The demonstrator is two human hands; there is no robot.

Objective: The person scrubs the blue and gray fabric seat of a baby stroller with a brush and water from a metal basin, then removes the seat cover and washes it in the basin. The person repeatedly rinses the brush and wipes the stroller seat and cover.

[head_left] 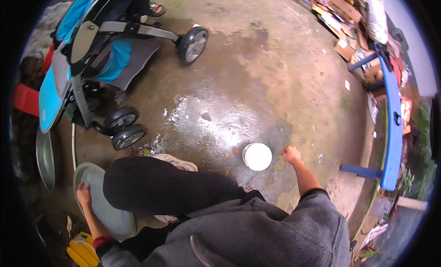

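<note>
My right hand is closed in a fist to the right of a round white tub, with a gap between them. Whatever the fist may hold is hidden. Over the left rim of a wide grey basin, my left hand has its fingers partly curled and apart, and nothing shows in it. Whether it touches the rim I cannot tell. My bent left knee in black trousers covers part of the basin. A light-coloured shoe shows just beyond the knee.
A blue and grey stroller stands at the far left, near another basin. Along the right runs a blue bench, with piled cardboard boxes behind it. The concrete floor is wet in the middle. A yellow object lies lower left.
</note>
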